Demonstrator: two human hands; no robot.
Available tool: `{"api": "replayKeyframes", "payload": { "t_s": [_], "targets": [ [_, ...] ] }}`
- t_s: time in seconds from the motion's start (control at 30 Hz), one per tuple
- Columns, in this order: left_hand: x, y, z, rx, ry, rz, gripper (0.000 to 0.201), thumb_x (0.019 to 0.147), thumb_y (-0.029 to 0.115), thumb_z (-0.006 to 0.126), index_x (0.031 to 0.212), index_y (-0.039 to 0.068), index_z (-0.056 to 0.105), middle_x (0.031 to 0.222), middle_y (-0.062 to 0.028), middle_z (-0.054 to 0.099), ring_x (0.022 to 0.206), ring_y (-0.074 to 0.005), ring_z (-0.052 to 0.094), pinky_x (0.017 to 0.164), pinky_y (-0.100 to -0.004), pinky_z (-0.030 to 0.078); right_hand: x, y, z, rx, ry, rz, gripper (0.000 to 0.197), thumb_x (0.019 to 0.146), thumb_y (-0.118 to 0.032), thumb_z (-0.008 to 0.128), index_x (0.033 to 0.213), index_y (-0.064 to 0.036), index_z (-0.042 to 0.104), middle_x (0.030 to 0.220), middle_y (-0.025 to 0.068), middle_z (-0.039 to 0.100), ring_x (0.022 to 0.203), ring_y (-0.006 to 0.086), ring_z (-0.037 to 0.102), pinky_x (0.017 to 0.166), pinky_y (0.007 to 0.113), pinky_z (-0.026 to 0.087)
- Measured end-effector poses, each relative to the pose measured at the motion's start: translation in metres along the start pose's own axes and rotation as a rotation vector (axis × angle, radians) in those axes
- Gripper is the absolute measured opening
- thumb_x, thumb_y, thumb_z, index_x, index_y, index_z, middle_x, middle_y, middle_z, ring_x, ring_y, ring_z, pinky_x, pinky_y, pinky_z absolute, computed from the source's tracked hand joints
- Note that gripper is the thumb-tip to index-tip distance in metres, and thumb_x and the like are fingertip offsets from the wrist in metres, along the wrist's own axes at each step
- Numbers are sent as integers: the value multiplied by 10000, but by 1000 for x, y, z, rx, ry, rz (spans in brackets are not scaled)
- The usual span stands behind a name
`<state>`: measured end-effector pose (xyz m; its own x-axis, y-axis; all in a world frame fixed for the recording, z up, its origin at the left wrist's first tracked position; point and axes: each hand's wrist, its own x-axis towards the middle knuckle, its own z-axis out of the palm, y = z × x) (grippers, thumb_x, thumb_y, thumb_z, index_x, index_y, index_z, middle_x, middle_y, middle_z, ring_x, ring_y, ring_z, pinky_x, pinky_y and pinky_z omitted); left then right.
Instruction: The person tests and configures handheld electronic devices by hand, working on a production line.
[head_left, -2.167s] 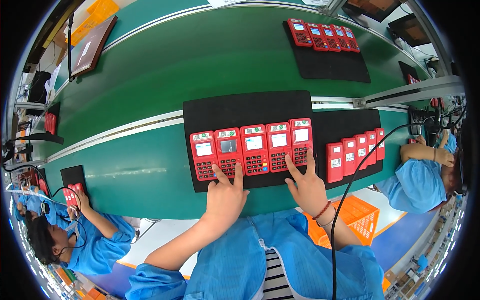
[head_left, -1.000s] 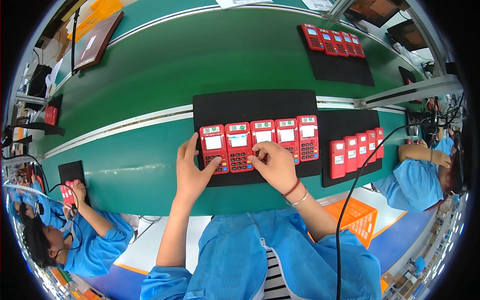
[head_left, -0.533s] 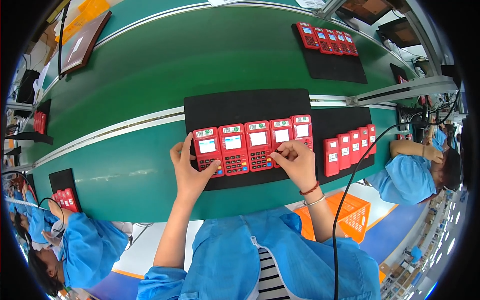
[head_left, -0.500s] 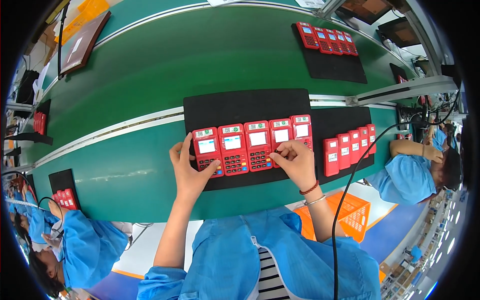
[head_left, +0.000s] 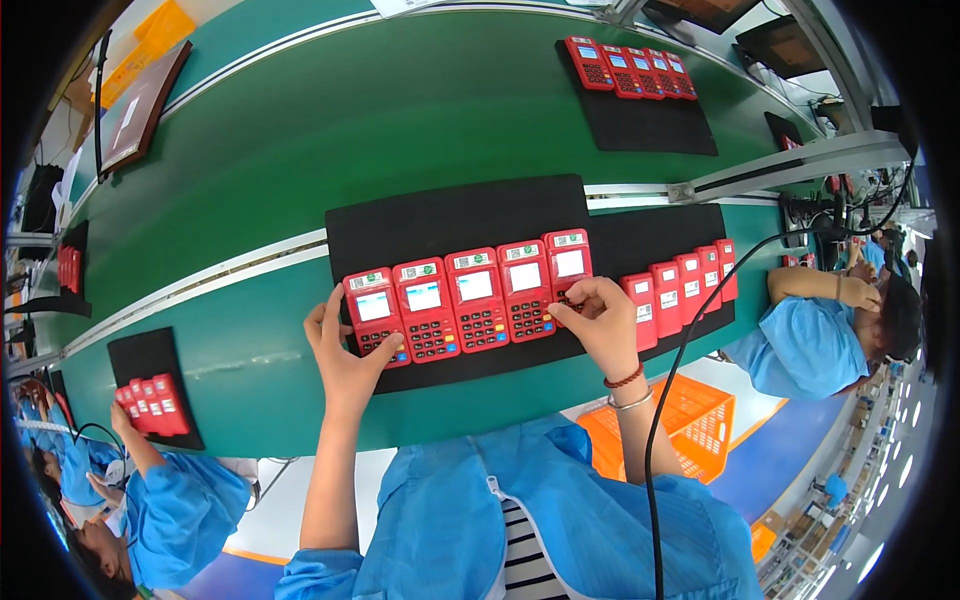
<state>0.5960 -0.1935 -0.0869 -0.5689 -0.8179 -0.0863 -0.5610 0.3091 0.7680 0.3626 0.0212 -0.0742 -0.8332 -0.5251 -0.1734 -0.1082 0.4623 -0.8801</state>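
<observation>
A row of several red card payment terminals (head_left: 475, 300) lies face up on a black mat (head_left: 450, 222), screens lit and keypads toward me. My left hand (head_left: 343, 350) spans the leftmost terminal (head_left: 371, 303), fingers along its left edge and thumb on its lower right corner by the keys. Over the rightmost terminal (head_left: 568, 258) my right hand (head_left: 603, 328) is curled, thumb at its lower left edge and index finger by its keypad. That hand hides most of the keys there. Both hands look closed on these end terminals.
More red terminals (head_left: 668, 300) lie on a second mat to the right, crossed by a black cable (head_left: 690, 345). Others (head_left: 630, 70) lie across the green bench. A co-worker's hand (head_left: 122, 418) touches terminals at left. An orange crate (head_left: 690, 420) stands below right.
The view has shifted, so the mat and its row appear farther left. My hands stay at the row's two ends. More of the co-worker's terminals at left shows now.
</observation>
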Motion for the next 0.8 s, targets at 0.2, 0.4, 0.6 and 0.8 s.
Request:
{"api": "replayKeyframes", "payload": {
  "t_s": [0.2,0.4,0.6,0.8],
  "targets": [
    [-1,0,3,-12,-10,3,867,691,210,868,1435,130,430,1278,-114,374,1029,-177,476,878,-321,471,9,11,0,-136,-9,-118,249,666,-87,851,804,-22,654,779,59,622,654,136,609,584,251,504],
    [-4,-9,2,19,-4,-24,865,706,225,864,1443,139,419,1307,-116,361,1064,-177,478,903,-329,476,11,21,-14,112,-48,46,231,710,-65,830,851,-11,655,806,39,647,690,103,617,595,225,492],
    [-4,-2,6,-71,18,-48,858,700,232,875,1429,147,430,1320,-125,343,1130,-203,442,913,-335,472,19,42,-34,261,-46,251,308,774,-35,774,1051,6,645,944,59,704,806,106,657,656,217,522],
    [-3,-5,4,-66,4,-6,875,686,230,880,1427,110,432,1286,-121,356,1058,-193,469,910,-332,470,17,26,-32,90,-23,163,275,788,-10,752,1038,-17,639,935,27,679,760,68,622,599,184,456]
  ]
}}
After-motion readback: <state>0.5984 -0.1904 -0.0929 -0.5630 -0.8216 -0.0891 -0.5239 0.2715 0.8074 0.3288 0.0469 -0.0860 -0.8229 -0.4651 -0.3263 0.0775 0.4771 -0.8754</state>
